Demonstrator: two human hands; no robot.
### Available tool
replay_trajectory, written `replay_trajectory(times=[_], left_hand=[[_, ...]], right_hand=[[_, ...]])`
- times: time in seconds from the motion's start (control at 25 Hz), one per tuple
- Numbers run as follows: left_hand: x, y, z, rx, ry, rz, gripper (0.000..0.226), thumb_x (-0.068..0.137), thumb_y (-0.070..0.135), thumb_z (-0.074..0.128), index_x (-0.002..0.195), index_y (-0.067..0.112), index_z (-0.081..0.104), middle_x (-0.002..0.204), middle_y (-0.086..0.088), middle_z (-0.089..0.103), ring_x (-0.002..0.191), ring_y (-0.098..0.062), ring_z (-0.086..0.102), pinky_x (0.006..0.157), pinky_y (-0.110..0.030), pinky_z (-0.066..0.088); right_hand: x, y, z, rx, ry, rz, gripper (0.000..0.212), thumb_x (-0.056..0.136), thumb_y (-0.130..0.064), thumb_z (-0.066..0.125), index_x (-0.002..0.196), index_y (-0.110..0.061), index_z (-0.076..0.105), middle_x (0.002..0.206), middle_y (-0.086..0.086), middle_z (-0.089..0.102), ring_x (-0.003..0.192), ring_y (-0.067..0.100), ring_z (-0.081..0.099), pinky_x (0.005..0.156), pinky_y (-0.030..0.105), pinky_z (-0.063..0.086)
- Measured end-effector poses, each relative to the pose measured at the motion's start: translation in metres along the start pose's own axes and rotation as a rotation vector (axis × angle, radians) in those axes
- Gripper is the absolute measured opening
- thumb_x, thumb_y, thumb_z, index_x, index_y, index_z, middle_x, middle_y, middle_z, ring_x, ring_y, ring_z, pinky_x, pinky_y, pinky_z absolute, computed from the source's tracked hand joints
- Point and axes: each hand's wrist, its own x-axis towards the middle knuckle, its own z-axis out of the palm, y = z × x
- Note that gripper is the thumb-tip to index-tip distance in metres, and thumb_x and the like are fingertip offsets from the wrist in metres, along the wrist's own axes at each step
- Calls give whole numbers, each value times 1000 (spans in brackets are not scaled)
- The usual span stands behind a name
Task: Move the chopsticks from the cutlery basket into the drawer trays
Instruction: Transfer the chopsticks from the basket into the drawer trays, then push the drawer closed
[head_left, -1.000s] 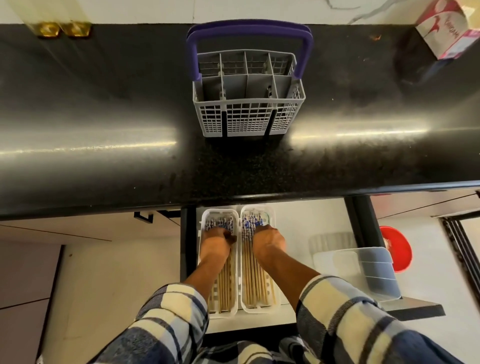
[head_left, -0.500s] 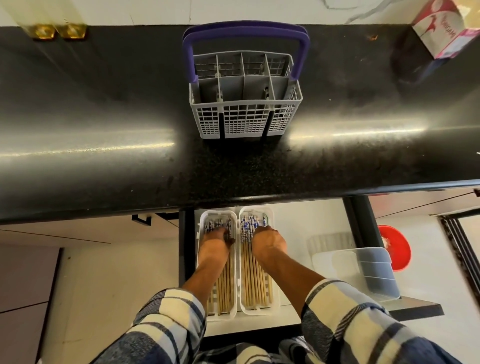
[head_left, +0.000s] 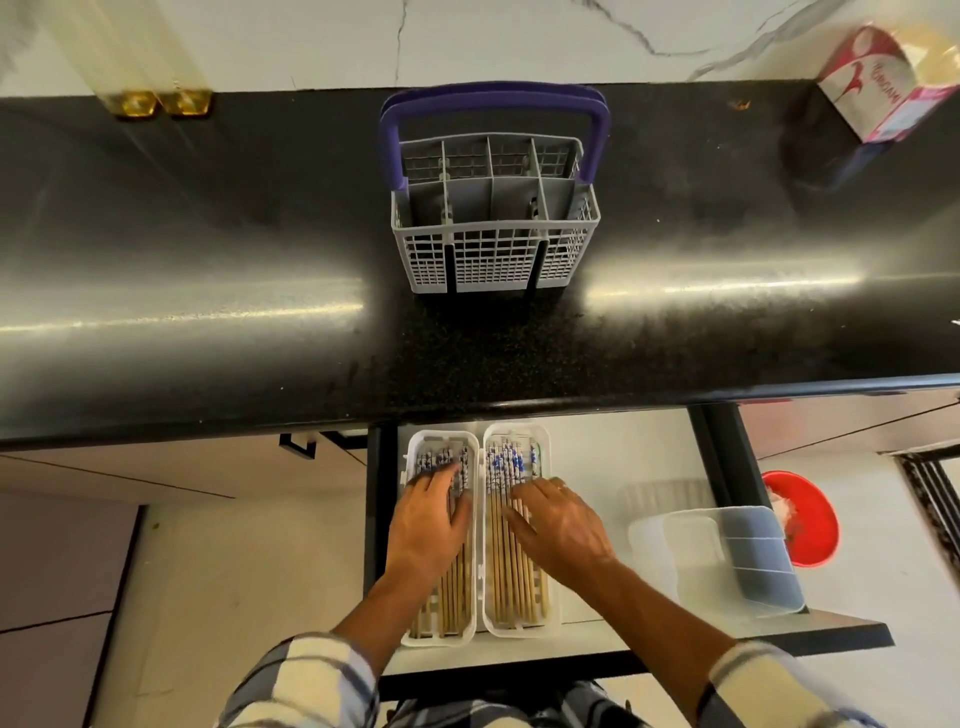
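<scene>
A grey cutlery basket (head_left: 493, 260) with a purple handle stands on the black counter; I see no chopsticks in its compartments. Below, two white trays lie side by side in the pulled-out drawer, the left tray (head_left: 413, 457) and the right tray (head_left: 545, 621). Both hold wooden chopsticks (head_left: 511, 582) with blue-and-white patterned ends. My left hand (head_left: 431, 519) rests flat on the chopsticks in the left tray, fingers straight. On the chopsticks in the right tray lies my right hand (head_left: 563, 525), fingers spread.
A clear plastic container (head_left: 727, 561) sits in the drawer (head_left: 597, 457) to the right of the trays. A red bowl (head_left: 808, 519) lies on the floor further right. A red-and-white carton (head_left: 878, 83) stands on the counter (head_left: 208, 291) at the far right.
Both hands have uncurled and drawn back toward me, now lying flat over the chopsticks. The view has tilted up a little.
</scene>
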Motion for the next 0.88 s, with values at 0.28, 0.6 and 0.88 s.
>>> replay_trajectory(times=[0.28, 0.6, 0.88], left_hand=[[-123, -56, -24, 317, -44, 264, 84, 89, 75, 27, 156, 28, 10, 166, 0, 9, 153, -18, -1, 120, -39, 5], [-141, -78, -4, 591, 24, 449, 82, 79, 84, 35, 132, 22, 49, 165, -4, 11, 153, -25, 2, 119, -47, 7], [-117, -76, -8, 559, 146, 564, 77, 90, 73, 31, 138, 14, 43, 166, -4, 4, 153, -25, 5, 117, -44, 13]], right_hand=[[-139, 60, -8, -105, 317, -68, 54, 91, -56, 50, 128, -18, 62, 143, 0, 55, 137, 23, 45, 109, 44, 37], [-192, 126, 7, -290, 381, -11, 47, 101, -45, 23, 121, -15, 52, 164, -12, 11, 151, 13, 13, 118, 36, 15], [-169, 131, -1, -346, 466, -62, 45, 104, -40, 24, 142, -19, 35, 165, -7, 11, 152, 18, 13, 120, 41, 14]])
